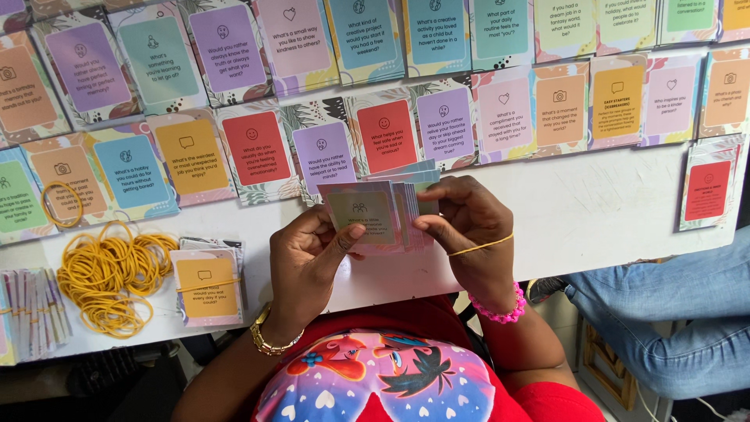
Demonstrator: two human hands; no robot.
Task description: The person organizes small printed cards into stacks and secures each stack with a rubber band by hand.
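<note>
Yellow rubber band (482, 245) is stretched across the back of the right hand (469, 234), and this hand grips the right side of a stack of question cards (380, 211). The left hand (308, 262) closes on the same stack from the left, its thumb pressing on the olive-coloured top card. So both hands are together, clamped on one stack, which is held in the air just over the near edge of the white table (594, 211).

As I judge it, the bundling is partly done. One banded pack with an orange face (206, 287) lies left of the hands, and more banded packs (35, 312) lie at the far left edge. The stack in the hands has no band around it yet. A big pile of loose rubber bands (109, 277) waits near, and many cards are spread in rows (258, 148) over the far part of the table, so much work seems left.

Open room is the bare white strip to the right of the hands, up to a single red-faced pack (707, 191). Below that, another person's leg in jeans (672, 312) is close to the table edge.
</note>
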